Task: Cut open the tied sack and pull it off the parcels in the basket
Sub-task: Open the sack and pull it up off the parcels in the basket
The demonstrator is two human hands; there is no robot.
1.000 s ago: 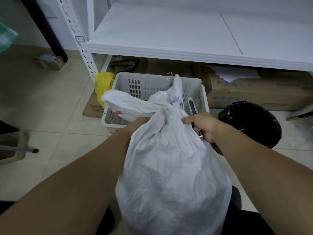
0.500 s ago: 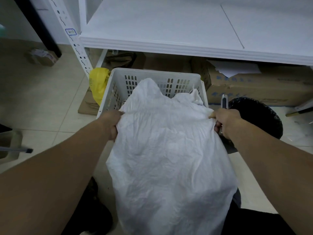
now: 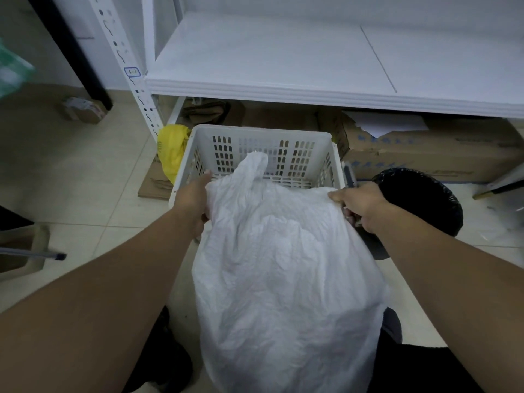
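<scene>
A bulging white sack [image 3: 283, 265] hangs between my arms, with its upper end lying over the near rim of the white slotted basket [image 3: 261, 130]. My left hand [image 3: 195, 197] grips the sack's left edge. My right hand [image 3: 361, 204] grips the right edge and also holds a utility knife [image 3: 349, 174], whose end sticks up beside the basket. A loose flap of the sack points up into the basket. The far part of the basket's inside shows bare. No parcels are visible; the sack hides whatever it holds.
A white shelf [image 3: 283, 89] overhangs the basket. Cardboard boxes [image 3: 425, 154] lie under it, and a yellow bag [image 3: 171, 148] sits to the basket's left. A black-lined bin [image 3: 419, 199] stands right of the basket. A small parcel [image 3: 83, 110] lies on the tiled floor at left.
The sack's bunched neck has spread out; my hands moved apart to its two edges. The sack has drawn back toward me, baring more of the basket's inside.
</scene>
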